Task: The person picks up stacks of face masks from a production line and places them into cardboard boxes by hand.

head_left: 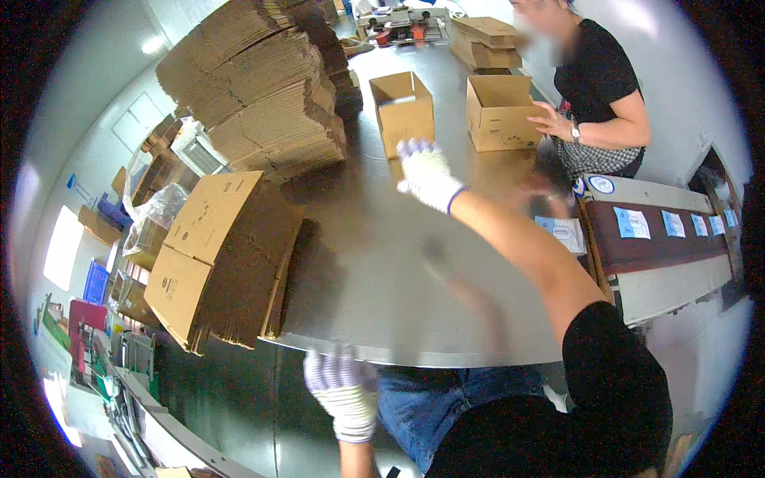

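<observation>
Cardboard is what I'm after: my right hand [428, 175], gloved, fingers spread and holding nothing, reaches toward the open box [405, 111] standing at twelve o'clock on the steel tabletop [374, 271]. It sits just short of the box's near wall, though motion blur makes contact hard to judge. My left hand [341, 386] hangs below the near edge at six o'clock, loosely open, empty. Flat cartons [211, 255] lie at nine o'clock. A co-worker's hand [554, 121] rests on a second box [500, 111] at one o'clock. I'd best take the near wall squarely and draw it straight back.
</observation>
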`<state>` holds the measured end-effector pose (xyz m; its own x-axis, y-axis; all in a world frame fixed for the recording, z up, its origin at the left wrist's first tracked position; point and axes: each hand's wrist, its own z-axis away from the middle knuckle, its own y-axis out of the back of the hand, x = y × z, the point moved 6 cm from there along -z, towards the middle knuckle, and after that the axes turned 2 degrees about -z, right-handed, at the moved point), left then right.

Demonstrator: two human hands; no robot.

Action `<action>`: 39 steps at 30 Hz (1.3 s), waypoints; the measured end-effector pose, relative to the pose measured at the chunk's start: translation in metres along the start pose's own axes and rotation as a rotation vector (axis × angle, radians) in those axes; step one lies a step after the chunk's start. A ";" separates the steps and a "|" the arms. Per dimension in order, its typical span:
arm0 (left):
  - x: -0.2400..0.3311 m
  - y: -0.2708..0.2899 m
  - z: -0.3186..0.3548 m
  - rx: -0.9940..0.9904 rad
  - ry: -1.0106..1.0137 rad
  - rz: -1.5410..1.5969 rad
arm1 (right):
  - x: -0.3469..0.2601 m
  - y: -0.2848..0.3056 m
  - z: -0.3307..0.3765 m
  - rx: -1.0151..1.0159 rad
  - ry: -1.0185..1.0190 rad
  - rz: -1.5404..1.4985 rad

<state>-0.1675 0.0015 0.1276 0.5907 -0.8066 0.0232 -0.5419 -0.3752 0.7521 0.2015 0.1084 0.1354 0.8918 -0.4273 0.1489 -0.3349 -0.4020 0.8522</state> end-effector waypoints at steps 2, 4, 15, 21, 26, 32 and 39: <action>-0.040 0.005 0.007 -0.023 0.082 -0.151 | -0.047 -0.006 0.053 -0.137 0.145 -0.314; -0.080 0.017 -0.001 -0.004 0.139 -0.319 | -0.089 -0.013 0.111 -0.387 0.289 -0.446; -0.263 0.040 -0.067 -0.032 0.394 -0.426 | -0.103 -0.027 0.267 -0.373 0.279 -0.569; -0.200 0.074 -0.076 0.004 0.240 -0.447 | -0.101 -0.020 0.268 -0.313 0.247 -0.621; -0.080 0.111 -0.084 0.247 -0.199 -0.634 | -0.099 -0.020 0.272 -0.316 0.227 -0.645; 0.049 0.177 -0.068 0.540 -0.517 -0.061 | -0.033 0.050 0.219 -0.264 -0.248 -1.109; 0.039 0.120 -0.064 0.285 -0.069 0.538 | 0.091 0.124 0.163 0.517 -0.314 -1.631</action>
<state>-0.1711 -0.0459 0.2606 0.1551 -0.9410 0.3008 -0.8974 -0.0069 0.4412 0.1917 -0.1126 0.1728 0.3176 0.5439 -0.7767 0.6627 -0.7132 -0.2285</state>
